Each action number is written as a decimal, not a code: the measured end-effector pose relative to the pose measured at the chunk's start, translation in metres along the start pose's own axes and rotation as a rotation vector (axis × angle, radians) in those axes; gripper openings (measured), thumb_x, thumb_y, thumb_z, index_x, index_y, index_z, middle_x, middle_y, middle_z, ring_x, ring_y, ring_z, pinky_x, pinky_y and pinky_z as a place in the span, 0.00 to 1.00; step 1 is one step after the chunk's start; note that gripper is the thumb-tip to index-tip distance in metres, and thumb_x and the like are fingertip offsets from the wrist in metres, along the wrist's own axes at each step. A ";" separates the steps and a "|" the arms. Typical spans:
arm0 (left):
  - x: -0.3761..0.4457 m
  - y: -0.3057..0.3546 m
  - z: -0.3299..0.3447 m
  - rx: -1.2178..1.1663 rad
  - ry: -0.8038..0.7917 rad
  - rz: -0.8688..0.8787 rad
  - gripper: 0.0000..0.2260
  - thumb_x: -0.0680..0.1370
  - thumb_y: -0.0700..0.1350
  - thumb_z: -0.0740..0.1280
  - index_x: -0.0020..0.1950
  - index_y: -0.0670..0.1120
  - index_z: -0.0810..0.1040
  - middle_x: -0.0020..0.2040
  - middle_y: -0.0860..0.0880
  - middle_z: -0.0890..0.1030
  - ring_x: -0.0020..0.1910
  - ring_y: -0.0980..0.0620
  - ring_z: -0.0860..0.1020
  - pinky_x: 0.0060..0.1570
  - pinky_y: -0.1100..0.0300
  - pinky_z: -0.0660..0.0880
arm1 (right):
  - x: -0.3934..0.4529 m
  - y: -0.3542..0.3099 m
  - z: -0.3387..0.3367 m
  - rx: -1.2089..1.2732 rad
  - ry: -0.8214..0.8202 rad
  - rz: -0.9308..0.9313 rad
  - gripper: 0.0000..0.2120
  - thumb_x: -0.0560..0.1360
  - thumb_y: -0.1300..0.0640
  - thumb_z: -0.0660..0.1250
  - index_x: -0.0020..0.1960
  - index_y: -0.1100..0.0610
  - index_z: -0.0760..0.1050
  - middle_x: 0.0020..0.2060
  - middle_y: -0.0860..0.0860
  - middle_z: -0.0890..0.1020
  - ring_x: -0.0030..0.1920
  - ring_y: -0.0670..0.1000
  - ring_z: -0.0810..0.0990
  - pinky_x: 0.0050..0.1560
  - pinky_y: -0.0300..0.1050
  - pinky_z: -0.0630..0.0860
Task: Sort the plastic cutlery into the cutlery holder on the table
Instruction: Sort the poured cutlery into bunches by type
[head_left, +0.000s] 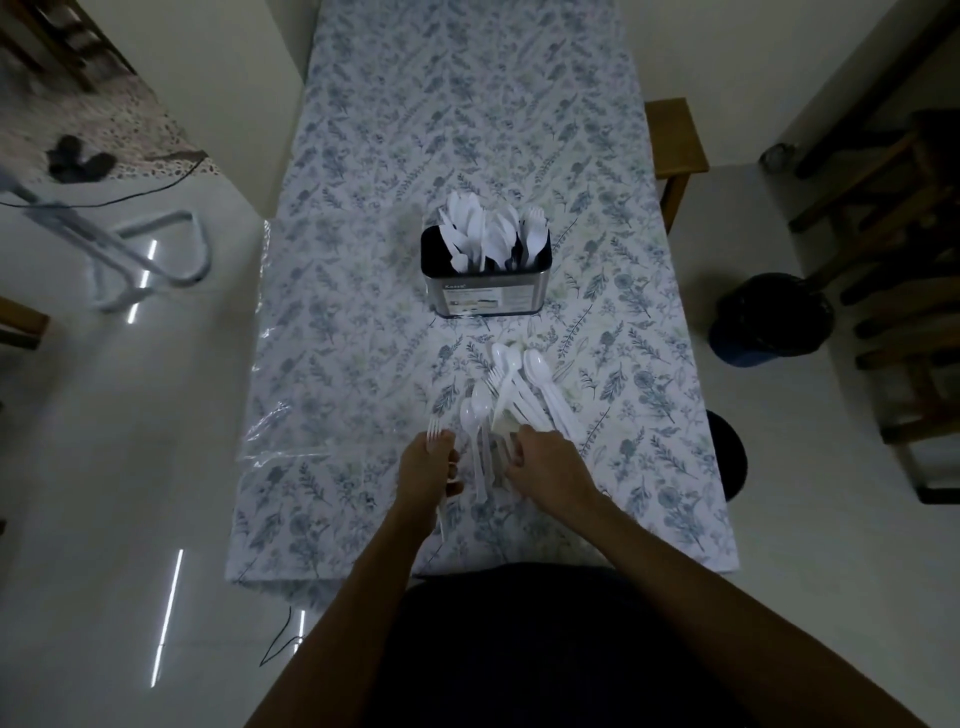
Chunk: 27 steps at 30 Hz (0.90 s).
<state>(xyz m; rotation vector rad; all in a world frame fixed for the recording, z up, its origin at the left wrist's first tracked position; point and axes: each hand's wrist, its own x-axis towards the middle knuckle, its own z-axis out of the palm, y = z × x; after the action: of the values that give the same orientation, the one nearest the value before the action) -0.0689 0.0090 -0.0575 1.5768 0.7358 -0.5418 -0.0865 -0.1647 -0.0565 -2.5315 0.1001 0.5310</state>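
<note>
A metal cutlery holder (485, 291) with a dark inside stands mid-table, and several white plastic knives, spoons and forks stick up out of it. Nearer to me lies a loose pile of white plastic cutlery (519, 395), mostly spoons with a few forks. My left hand (426, 470) is closed around a white fork (432, 431), tines pointing away from me, its handle poking out below the hand. My right hand (545, 462) rests on the near end of the pile, fingers curled onto handles; whether it grips one is hidden.
The table (363, 364) wears a floral cloth under clear plastic. A wooden chair (675, 140) sits at the right edge, a dark bin (769, 317) and a black stool (727, 457) beside it. A white metal frame (145, 260) lies on the floor at left.
</note>
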 end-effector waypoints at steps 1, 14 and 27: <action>-0.001 -0.002 0.001 -0.013 -0.027 -0.003 0.09 0.84 0.47 0.64 0.48 0.43 0.76 0.37 0.46 0.74 0.33 0.51 0.72 0.32 0.58 0.75 | -0.005 0.001 -0.003 0.016 0.005 -0.003 0.07 0.75 0.55 0.68 0.46 0.59 0.75 0.38 0.53 0.81 0.37 0.53 0.80 0.37 0.46 0.76; -0.007 -0.012 0.011 -0.017 -0.376 -0.076 0.02 0.80 0.38 0.69 0.47 0.41 0.78 0.42 0.39 0.83 0.43 0.44 0.82 0.36 0.60 0.76 | -0.038 -0.003 -0.006 0.336 -0.118 -0.122 0.03 0.72 0.59 0.72 0.46 0.56 0.81 0.39 0.49 0.83 0.40 0.48 0.82 0.42 0.42 0.78; -0.003 -0.017 0.023 0.086 -0.264 -0.040 0.06 0.83 0.43 0.66 0.52 0.41 0.79 0.43 0.44 0.83 0.35 0.52 0.78 0.32 0.61 0.73 | -0.058 0.053 -0.014 -0.113 -0.091 0.011 0.12 0.78 0.51 0.66 0.62 0.49 0.73 0.48 0.52 0.83 0.44 0.52 0.82 0.41 0.41 0.75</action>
<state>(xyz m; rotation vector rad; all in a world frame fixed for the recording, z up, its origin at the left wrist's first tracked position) -0.0817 -0.0133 -0.0700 1.5344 0.5505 -0.8028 -0.1443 -0.2196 -0.0492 -2.6124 0.0520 0.6729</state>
